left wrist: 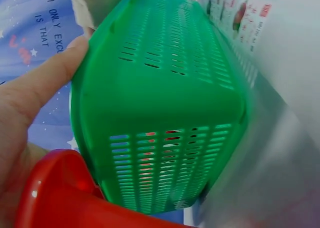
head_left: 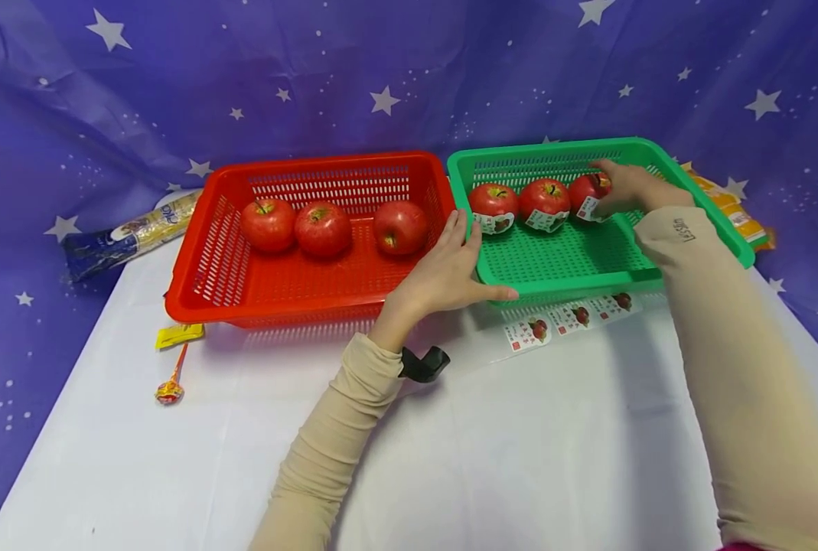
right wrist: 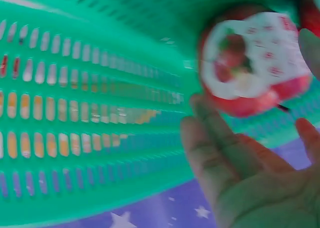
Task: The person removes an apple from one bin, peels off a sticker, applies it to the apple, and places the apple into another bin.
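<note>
The glossy, round red apple wearing a smooth white label sits right of centre in the green basket, a rectangle of slotted plastic whose long axis runs left to right, tipping slightly upward at the right. The apple's stem points upward and its label faces the bottom of the frame. The right hand covers the apple's right side, fingers loosely spread; contact is hard to make out. The left hand lies with fingers extended at the basket's left corner. A clear sticker strip on the white bench is partly hidden under the basket.
</note>
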{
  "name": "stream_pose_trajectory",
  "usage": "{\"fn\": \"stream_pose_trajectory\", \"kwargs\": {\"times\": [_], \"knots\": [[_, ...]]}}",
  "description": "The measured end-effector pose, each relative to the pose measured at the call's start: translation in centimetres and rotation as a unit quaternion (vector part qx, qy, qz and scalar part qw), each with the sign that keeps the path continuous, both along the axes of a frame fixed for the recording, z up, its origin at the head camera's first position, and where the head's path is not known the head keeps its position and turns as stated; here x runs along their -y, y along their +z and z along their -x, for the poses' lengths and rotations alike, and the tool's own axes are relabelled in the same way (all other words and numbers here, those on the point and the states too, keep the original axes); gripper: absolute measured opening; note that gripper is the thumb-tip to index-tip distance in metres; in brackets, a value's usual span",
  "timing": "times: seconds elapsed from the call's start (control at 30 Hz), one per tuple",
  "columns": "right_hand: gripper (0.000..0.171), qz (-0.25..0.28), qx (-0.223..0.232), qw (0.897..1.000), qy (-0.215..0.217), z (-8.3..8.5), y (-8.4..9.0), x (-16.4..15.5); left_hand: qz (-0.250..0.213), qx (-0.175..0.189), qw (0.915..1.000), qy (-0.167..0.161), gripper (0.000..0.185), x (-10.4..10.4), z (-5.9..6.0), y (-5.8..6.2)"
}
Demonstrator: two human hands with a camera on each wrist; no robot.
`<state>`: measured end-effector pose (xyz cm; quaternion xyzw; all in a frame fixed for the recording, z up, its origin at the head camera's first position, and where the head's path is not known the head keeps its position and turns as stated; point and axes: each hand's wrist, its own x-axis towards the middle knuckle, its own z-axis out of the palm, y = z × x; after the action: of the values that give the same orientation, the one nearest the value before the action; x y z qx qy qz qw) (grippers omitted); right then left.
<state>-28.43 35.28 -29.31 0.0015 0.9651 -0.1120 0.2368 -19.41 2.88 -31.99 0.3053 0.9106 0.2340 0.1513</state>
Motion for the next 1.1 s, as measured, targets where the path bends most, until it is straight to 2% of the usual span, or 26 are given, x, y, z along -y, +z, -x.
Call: {"fn": "stream_pose_trajectory", "kwargs": {"times": [0.1,0.23,0.4,0.6,0.73,0.8,0.87,0.93,1.0,1.03,1.1], "knots": [[0.092,0.005,-0.003,1.000,0.019,-0.3,0.8,0.9,-0.002,-0.014,0.9999,0.001,0.110,0.3,0.0,-0.1],[0.091,0.020,-0.032,0.999,0.038,-1.2,1.9,2.9,0.004,-0.024,0.9997,0.001,0.105,1.2,-0.1,-0.1],[0.090,0.051,-0.078,0.993,0.070,-3.1,2.5,6.1,0.014,-0.035,0.9991,-0.018,0.091,3.1,-0.8,0.4],[0.085,0.088,-0.099,0.985,0.112,-6.7,2.8,9.6,0.033,-0.047,0.9951,-0.080,0.080,6.0,-3.0,1.3],[0.075,0.122,-0.154,0.971,0.137,-9.7,2.3,11.3,0.041,-0.059,0.9925,-0.099,0.075,8.8,-4.8,1.8],[0.065,0.145,-0.205,0.955,0.158,-11.6,1.7,12.0,0.036,-0.067,0.9925,-0.096,0.073,10.3,-5.5,1.9],[0.051,0.165,-0.264,0.931,0.189,-13.7,0.9,12.7,0.026,-0.076,0.9926,-0.091,0.071,11.8,-6.1,2.1],[0.036,0.173,-0.321,0.903,0.225,-15.8,-0.1,13.4,0.015,-0.084,0.9929,-0.082,0.068,13.0,-6.4,2.3],[0.024,0.160,-0.373,0.875,0.263,-17.6,-1.1,13.9,0.005,-0.088,0.9935,-0.072,0.064,14.0,-6.4,2.5],[0.022,0.148,-0.390,0.866,0.277,-18.4,-1.7,14.1,0.000,-0.093,0.9933,-0.069,0.061,14.4,-6.4,2.6],[0.022,0.122,-0.405,0.854,0.303,-19.6,-2.8,14.5,-0.007,-0.107,0.9924,-0.061,0.054,15.0,-6.3,2.7]]}}
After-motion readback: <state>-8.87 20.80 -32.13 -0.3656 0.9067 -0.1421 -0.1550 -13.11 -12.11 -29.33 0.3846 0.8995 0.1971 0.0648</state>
